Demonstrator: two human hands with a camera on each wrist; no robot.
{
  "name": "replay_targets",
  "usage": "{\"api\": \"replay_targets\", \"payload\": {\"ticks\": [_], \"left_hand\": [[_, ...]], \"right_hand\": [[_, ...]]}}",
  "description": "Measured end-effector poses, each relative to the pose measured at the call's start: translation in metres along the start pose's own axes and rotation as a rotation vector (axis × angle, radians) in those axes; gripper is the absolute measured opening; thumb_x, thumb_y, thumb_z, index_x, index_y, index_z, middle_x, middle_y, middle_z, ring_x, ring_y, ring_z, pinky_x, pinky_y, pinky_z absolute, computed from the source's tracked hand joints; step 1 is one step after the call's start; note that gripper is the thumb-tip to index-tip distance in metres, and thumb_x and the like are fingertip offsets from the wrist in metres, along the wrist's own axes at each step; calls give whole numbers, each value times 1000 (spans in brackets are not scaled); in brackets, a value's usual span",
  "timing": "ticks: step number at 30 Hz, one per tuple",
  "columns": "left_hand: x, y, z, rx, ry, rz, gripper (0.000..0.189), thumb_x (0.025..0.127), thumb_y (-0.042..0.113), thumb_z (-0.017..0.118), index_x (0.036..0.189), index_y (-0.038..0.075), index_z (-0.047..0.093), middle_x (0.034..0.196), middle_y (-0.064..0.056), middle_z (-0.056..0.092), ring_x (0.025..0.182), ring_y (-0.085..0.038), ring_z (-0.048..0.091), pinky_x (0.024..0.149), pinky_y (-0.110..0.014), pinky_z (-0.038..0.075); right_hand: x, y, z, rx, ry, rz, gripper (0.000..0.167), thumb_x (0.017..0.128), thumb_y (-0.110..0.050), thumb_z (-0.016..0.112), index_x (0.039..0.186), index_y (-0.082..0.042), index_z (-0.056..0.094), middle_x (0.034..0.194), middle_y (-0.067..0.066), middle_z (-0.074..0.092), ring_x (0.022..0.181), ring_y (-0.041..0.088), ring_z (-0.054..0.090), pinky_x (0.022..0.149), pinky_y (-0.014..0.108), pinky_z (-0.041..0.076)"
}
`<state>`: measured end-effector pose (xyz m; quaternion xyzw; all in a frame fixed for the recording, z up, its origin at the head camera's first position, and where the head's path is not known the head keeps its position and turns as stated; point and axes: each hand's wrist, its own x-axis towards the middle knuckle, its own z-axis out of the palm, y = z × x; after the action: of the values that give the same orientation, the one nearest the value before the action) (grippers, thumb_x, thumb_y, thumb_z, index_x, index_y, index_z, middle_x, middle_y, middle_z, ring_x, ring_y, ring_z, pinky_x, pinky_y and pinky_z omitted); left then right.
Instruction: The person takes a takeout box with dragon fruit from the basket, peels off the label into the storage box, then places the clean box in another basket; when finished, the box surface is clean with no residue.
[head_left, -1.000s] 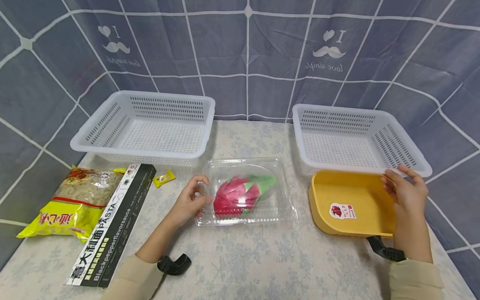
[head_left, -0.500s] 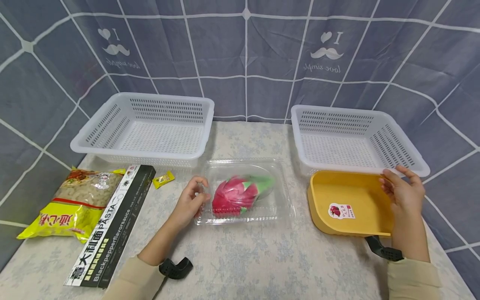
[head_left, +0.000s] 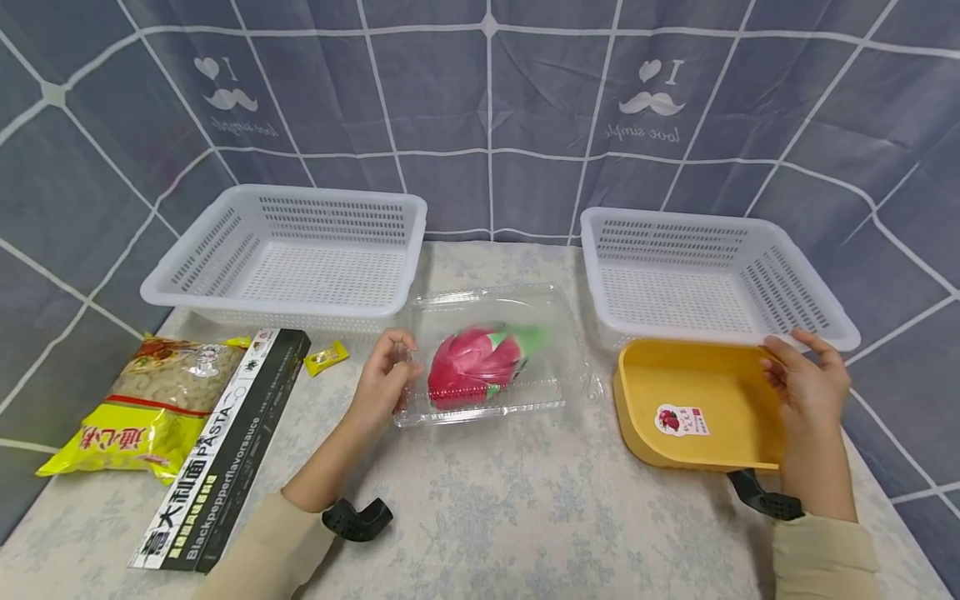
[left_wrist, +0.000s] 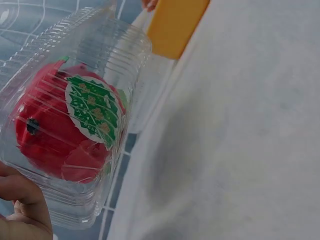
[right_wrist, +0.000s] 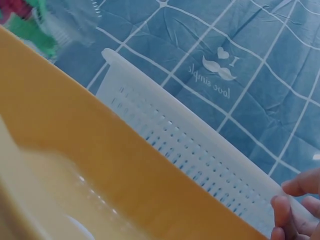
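A clear plastic clamshell box (head_left: 555,333) is in the middle, slightly tilted, with a pink and green dragon fruit (head_left: 472,367) inside. My left hand (head_left: 382,379) pinches the box by its left edge. In the left wrist view, a green and white label (left_wrist: 95,107) shows on the fruit, and bare tablecloth lies below the box. My right hand (head_left: 813,383) pinches the front rim of the right white basket (head_left: 720,333), near its right corner. Against that basket's front stands a yellow plastic tub (head_left: 720,400); my right wrist hides part of its right end.
Another white basket (head_left: 285,304) stands at the back left. Before it lie a yellow bag of macaroni (head_left: 157,400), a long black and white pasta box (head_left: 225,458) and a small yellow packet (head_left: 326,358). A blue-grey checked curtain (head_left: 540,117) hangs behind.
My left hand has lifted the clamshell box, with the dragon fruit in it, up and slightly away from me. The right hand, basket and tub have stayed in place.
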<state>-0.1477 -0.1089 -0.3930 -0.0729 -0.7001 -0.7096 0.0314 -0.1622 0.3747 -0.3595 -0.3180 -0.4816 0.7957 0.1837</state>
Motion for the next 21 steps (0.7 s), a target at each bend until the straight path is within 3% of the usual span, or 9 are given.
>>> {"api": "replay_targets", "payload": {"ticks": [9, 21], "left_hand": [[22, 17, 14, -72, -98, 105, 21, 83, -5, 43, 103, 1, 40, 58, 1, 38, 41, -6, 30, 37, -16, 24], [46, 36, 40, -152, -125, 145, 24, 83, -3, 46, 97, 16, 45, 55, 2, 35, 38, -6, 30, 35, -17, 25]], "right_hand": [[1, 1, 1, -32, 27, -8, 44, 77, -1, 79, 110, -16, 54, 62, 1, 65, 40, 15, 56, 42, 21, 50], [0, 0, 1, -55, 53, -2, 44, 76, -2, 81, 108, -18, 56, 64, 0, 63, 39, 15, 53, 42, 22, 49]]}}
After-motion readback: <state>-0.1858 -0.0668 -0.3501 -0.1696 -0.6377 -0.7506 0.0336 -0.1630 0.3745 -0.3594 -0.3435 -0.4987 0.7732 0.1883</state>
